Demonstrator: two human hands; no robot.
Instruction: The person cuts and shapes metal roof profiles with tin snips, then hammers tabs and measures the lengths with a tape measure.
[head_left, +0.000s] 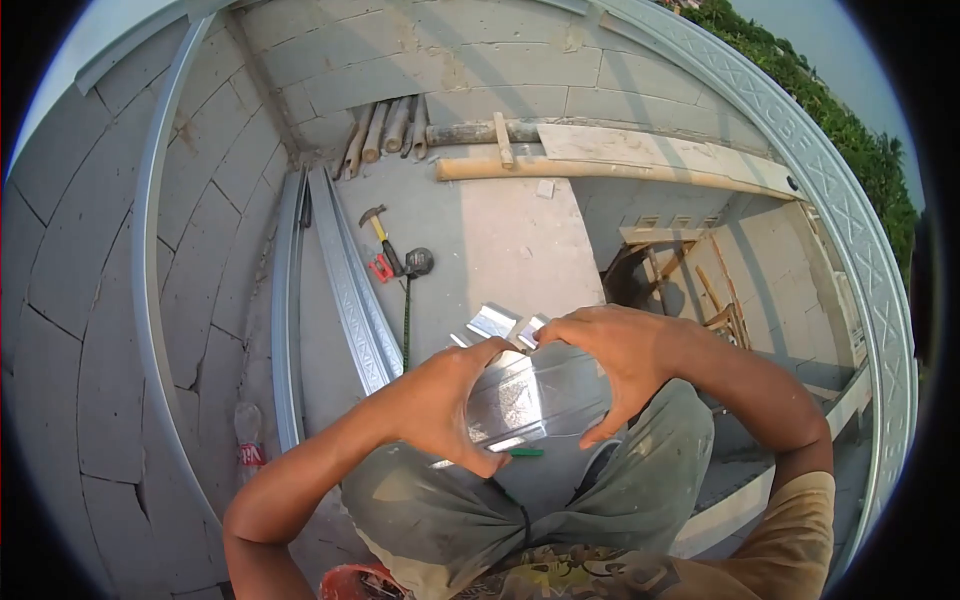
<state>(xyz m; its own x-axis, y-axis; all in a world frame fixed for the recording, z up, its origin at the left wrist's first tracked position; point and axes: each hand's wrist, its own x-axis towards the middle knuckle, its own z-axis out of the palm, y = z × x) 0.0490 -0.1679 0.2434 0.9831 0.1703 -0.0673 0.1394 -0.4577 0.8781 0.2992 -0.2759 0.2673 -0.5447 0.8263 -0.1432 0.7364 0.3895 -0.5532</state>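
Note:
A shiny, bent sheet-metal piece is held above my knees between both hands. My left hand grips its left end, thumb low and fingers along the upper edge. Around its right end curls my right hand, with the thumb at the lower edge. Just beyond the hands, small cut metal pieces lie on the floor. A green object shows below the held metal. Farther off lie a hammer, a red-handled tool and a round black tape reel.
Long metal channels lie at the left, near a plastic bottle. Wooden poles rest by the back block wall. A floor opening drops away at the right. Curved-looking metal beams border the view.

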